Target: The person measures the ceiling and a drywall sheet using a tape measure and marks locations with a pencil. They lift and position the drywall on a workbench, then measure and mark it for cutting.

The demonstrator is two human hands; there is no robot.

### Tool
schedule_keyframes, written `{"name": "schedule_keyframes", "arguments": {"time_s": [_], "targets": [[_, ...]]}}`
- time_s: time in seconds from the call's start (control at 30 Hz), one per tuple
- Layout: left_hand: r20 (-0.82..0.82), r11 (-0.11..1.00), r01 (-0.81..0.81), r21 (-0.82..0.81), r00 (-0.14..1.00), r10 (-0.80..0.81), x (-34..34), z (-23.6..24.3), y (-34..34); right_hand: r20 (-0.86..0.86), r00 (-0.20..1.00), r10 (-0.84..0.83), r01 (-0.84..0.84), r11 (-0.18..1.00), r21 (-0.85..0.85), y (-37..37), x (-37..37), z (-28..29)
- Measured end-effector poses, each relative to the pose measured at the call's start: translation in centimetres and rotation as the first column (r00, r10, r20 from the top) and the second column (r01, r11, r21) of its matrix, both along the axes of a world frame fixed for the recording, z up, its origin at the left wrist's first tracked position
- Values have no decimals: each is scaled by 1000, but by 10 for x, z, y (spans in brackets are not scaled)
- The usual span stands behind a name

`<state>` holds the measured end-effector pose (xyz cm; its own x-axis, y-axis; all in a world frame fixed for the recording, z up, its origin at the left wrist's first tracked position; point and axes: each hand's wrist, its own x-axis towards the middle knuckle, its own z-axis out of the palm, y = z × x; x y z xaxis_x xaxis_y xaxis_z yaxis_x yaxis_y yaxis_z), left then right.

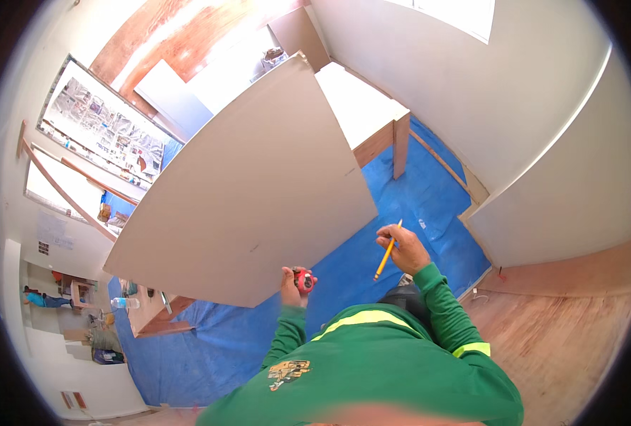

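Note:
My left hand (291, 287) is closed around a red tape measure (303, 281), just below the near edge of a large pale beige panel (237, 192). The panel lies on a wooden support, with one long edge looking curved through the lens. My right hand (405, 248) grips a yellow pencil (388, 250) slanted over the blue floor covering (358, 298), to the lower right of the panel's corner. A bottle of clear liquid (126, 303) and small items sit on the wood at the panel's left end.
A white-topped wooden table (354, 99) stands behind the panel. A wall (514, 85) and low partition (564, 220) run along the right, beside a plywood floor strip (550, 319). Wooden battens (67, 181) lean at left. Another person (45, 298) in blue is in the far left area.

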<state>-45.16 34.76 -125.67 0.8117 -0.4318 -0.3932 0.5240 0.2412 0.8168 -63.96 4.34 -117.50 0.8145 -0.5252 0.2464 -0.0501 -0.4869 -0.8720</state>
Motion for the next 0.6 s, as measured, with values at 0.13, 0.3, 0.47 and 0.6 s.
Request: {"name": "schedule_keyframes", "arguments": {"time_s": [0.13,0.3,0.47,0.6], "targets": [[-48,995,60,-84,997,-64,-8,8,-86,-123,992,-7,7,1000,1,-76,-41,12],[-59,994,109,11,992,-108,-14,18,-158,-97,993,-73,79,995,56,-159,-44,19],[-182,963,259,69,953,-243,-8,4,-234,-68,996,-58,66,990,122,-223,1,10],[-109,838,424,344,904,-412,16,-29,-322,-29,999,41,-38,996,78,-284,40,-1]]}}
